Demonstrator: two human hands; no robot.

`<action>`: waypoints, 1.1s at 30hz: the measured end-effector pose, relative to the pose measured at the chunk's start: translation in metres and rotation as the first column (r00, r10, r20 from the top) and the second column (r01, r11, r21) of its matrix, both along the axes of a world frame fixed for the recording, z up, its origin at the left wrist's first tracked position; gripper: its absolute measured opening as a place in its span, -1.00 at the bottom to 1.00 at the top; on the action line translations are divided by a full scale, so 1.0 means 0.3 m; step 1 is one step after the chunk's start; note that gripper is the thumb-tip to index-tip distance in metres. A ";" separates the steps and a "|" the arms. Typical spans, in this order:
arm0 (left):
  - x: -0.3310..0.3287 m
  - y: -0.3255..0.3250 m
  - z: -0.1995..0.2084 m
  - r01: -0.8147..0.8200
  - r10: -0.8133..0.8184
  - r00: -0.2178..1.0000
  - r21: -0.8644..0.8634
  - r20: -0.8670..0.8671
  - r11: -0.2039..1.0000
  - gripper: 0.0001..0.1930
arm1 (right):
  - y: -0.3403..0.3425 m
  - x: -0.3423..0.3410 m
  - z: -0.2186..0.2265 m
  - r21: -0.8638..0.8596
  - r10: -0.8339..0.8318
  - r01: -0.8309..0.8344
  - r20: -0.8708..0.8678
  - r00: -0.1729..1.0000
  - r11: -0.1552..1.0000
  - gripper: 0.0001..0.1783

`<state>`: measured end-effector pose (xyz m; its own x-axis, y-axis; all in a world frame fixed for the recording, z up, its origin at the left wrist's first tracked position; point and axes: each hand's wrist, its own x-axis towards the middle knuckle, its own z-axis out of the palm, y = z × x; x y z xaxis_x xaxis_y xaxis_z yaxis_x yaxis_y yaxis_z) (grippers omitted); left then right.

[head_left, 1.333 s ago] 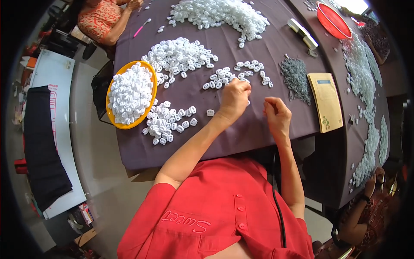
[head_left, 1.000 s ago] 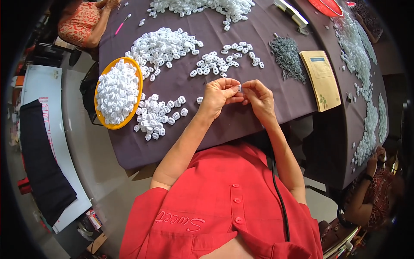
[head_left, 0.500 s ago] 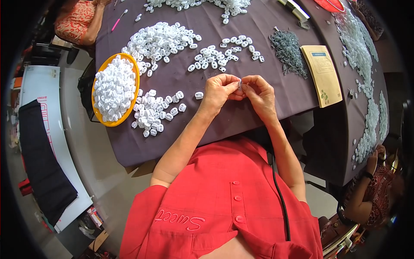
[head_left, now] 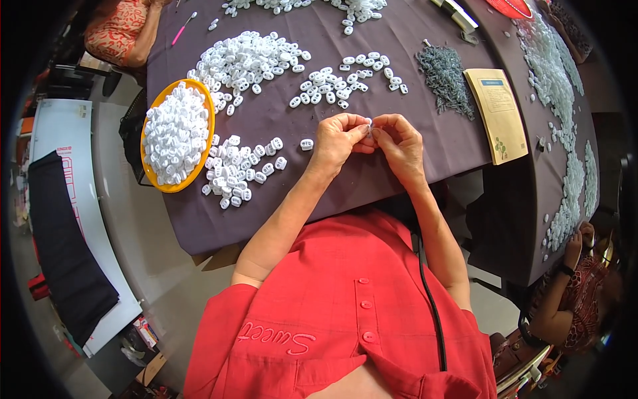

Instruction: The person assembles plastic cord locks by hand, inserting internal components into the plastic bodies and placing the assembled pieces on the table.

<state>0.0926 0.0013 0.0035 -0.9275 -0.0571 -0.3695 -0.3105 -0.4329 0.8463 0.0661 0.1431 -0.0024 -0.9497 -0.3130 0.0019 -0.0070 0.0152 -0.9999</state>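
Both my hands meet above the dark tablecloth, fingertips pinched together. Between them shows a small white two-hole cord lock (head_left: 369,122), mostly hidden by the fingers. My left hand (head_left: 337,138) grips it from one side, and my right hand (head_left: 401,146) pinches at it from the other. One loose white piece (head_left: 306,144) lies just left of my left hand. Beyond the hands spreads a loose group of white two-hole pieces (head_left: 325,86). A pile of small grey parts, seemingly springs (head_left: 444,78), lies to the right.
A yellow basket (head_left: 211,126) heaped with white pieces stands at the table's left edge, beside a smaller group (head_left: 232,169). A larger white heap (head_left: 246,63) lies behind. A tan booklet (head_left: 502,123) rests at right. Other people sit at far left and far right.
Almost nothing differs. My fingers stay pinched together in the same place, with only a very slight shift of the view.
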 end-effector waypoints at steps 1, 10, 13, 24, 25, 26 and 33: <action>-0.002 0.000 0.001 0.000 0.000 1.000 -0.010 0.004 1.000 -0.90 | 0.000 0.001 0.000 0.001 0.001 -0.001 0.001 1.000 1.000 -0.87; -0.003 -0.002 0.007 0.006 -0.006 1.000 -0.021 0.013 1.000 -0.90 | -0.002 0.003 0.011 -0.022 -0.018 0.017 -0.057 0.998 1.000 -0.90; -0.003 0.000 0.009 0.006 -0.006 1.000 -0.023 0.014 1.000 -0.90 | 0.003 0.003 0.010 0.000 0.015 -0.015 -0.015 1.000 1.000 -0.88; -0.002 -0.002 -0.008 0.012 -0.012 1.000 -0.020 0.007 1.000 -0.90 | 0.002 0.003 0.000 0.025 0.020 -0.019 -0.024 1.000 0.999 -0.87; -0.002 0.000 -0.005 0.009 -0.008 1.000 -0.040 0.005 0.999 -0.90 | 0.002 0.002 -0.004 0.026 0.020 -0.019 -0.023 1.000 0.999 -0.87; -0.001 0.002 -0.004 0.005 -0.005 1.000 -0.060 0.003 0.998 -0.90 | 0.002 0.001 -0.007 0.037 0.022 -0.020 -0.033 0.999 0.999 -0.87; 0.008 0.010 0.014 -0.014 0.015 1.000 -0.093 0.012 0.996 -0.89 | -0.001 0.007 -0.006 0.022 0.012 -0.012 -0.021 1.000 1.000 -0.86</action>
<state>0.0950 0.0042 0.0078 -0.9216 -0.1051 -0.3737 -0.3158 -0.3569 0.8792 0.0681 0.1426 -0.0043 -0.9458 -0.3244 0.0148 -0.0282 0.0368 -0.9989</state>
